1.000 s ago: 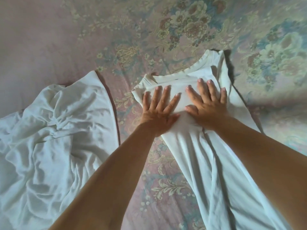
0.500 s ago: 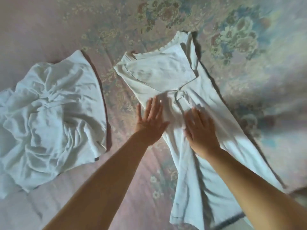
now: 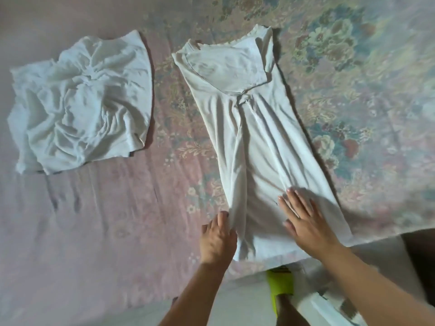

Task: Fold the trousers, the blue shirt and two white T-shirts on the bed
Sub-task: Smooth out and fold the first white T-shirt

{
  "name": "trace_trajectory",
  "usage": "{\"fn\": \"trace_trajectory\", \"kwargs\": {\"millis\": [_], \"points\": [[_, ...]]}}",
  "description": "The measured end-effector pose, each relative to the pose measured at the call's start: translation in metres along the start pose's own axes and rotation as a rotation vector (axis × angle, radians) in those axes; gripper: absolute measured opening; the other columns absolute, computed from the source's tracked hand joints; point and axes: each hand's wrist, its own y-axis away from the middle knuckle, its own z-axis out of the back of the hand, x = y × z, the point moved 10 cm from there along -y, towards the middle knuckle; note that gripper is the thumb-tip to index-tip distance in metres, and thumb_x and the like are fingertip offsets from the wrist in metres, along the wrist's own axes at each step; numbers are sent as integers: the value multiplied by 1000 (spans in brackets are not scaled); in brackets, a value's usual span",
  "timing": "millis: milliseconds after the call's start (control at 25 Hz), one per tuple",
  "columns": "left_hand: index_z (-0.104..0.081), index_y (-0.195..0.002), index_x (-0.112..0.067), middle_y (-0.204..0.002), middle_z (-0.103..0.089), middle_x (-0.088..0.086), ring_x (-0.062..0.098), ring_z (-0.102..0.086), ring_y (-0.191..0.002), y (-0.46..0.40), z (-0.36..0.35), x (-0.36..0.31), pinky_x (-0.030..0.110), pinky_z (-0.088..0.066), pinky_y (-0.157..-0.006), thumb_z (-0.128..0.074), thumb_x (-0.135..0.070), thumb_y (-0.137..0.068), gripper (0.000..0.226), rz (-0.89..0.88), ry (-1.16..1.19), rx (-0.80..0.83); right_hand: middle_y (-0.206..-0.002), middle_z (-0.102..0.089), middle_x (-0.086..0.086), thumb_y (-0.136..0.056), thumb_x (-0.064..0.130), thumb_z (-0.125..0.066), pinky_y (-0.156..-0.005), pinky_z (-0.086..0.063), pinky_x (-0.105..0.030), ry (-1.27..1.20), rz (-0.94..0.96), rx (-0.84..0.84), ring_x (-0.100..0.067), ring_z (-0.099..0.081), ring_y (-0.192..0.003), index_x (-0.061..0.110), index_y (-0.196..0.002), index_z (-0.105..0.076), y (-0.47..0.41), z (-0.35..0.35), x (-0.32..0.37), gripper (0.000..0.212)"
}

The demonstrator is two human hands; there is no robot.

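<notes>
Right hand [image 3: 308,222]: fingers straight and together, palm flat on the lower part of the long white T-shirt [image 3: 256,128], holding nothing. Left hand [image 3: 217,238]: at the left edge of the same T-shirt near its hem, fingers bent against a raised fold of cloth; whether they pinch it cannot be told. No brand, label or writing can be read on the cloth. The long white T-shirt, its sides folded inward into a narrow strip, lies on the bed [image 3: 106,220], collar at the far end and hem at the bed's near edge, between the hands. The second white T-shirt [image 3: 80,104] lies crumpled well to the left of the strip. Below its hem, past the bed's edge: a yellow-green slipper [image 3: 280,285].
</notes>
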Motion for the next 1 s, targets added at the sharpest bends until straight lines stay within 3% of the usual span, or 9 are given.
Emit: {"fn": "trace_trajectory", "kwargs": {"millis": [80, 160, 240, 400, 480, 640, 800, 920, 1000], "points": [[-47, -105, -16, -74, -61, 2, 23, -61, -58, 12, -3, -22, 25, -48, -46, -40, -16, -67, 38, -26, -39, -71, -155, -21, -8, -99, 41, -24, -109, -21, -47, 23, 58, -42, -29, -25, -138, 21, -151, -8, 7, 2, -3, 58], [-52, -104, -14, -73, -56, 4, 22, -56, -54, 27, -13, -62, 24, -42, -38, -55, -4, -61, 44, -100, -102, -86, -152, -26, -12, -78, 25, -66, -108, -28, -47, -3, 80, -59, -32, -29, -135, 16, -149, -19, 21, 1, -8, 85], [-54, -98, -10, -74, -54, 4, 20, -53, -54, 39, -36, -99, 23, -39, -39, -71, 5, -41, 62, -182, -159, -24, -151, -28, -13, -57, 9, -81, -104, -37, -47, -23, 87, -40, -34, -35, -134, 14, -145, -24, 34, 0, -16, 105], [-51, -121, -9, -100, -61, 5, 18, -63, -75, 56, -75, -119, 23, -51, -58, -74, -21, -62, 64, -298, -124, 12, -149, -35, -13, -50, 14, -85, -103, -39, -48, 48, 189, -47, -32, -38, -134, 12, -143, -25, 49, -9, -19, 111], [-43, -131, -11, -117, -56, 6, 21, -62, -91, 64, -77, -103, 29, -49, -77, -58, -30, -76, 60, -336, -158, -18, -148, -37, -12, -48, 24, -87, -112, -22, -46, 93, 242, -61, -26, -21, -140, 12, -141, -29, 48, -13, -23, 110], [-38, -136, -7, -141, -44, 10, 28, -42, -126, 70, -81, -56, 45, -40, -102, -79, -37, -65, 87, -311, -380, 50, -159, -6, -2, -59, 56, -78, -114, -3, -45, 167, 328, 8, -16, 6, -146, 19, -148, -12, 49, -32, -32, 118], [-34, -140, -5, -146, -40, 12, 27, -39, -135, 62, -94, -37, 42, -25, -111, -80, -29, -67, 90, -369, -443, 138, -158, -1, -2, -66, 30, -78, -114, -11, -49, 263, 469, -6, -19, -2, -146, 17, -149, -8, 44, -37, -44, 109], [-33, -139, -3, -140, -46, 18, 32, -46, -129, 60, -92, -43, 45, -38, -107, -34, 2, -96, 43, -495, -513, 36, -158, 8, -5, -77, 1, -39, -115, -6, -45, 301, 577, -145, -21, 7, -146, 11, -150, -2, 48, -28, -43, 83], [-30, -140, -2, -140, -45, 20, 34, -47, -128, 61, -94, -46, 50, -40, -103, -19, 7, -94, 48, -515, -582, 16, -158, 12, -9, -78, 0, -21, -115, -5, -46, 313, 604, -154, -25, 8, -146, 7, -149, -2, 56, -29, -45, 74]]}}
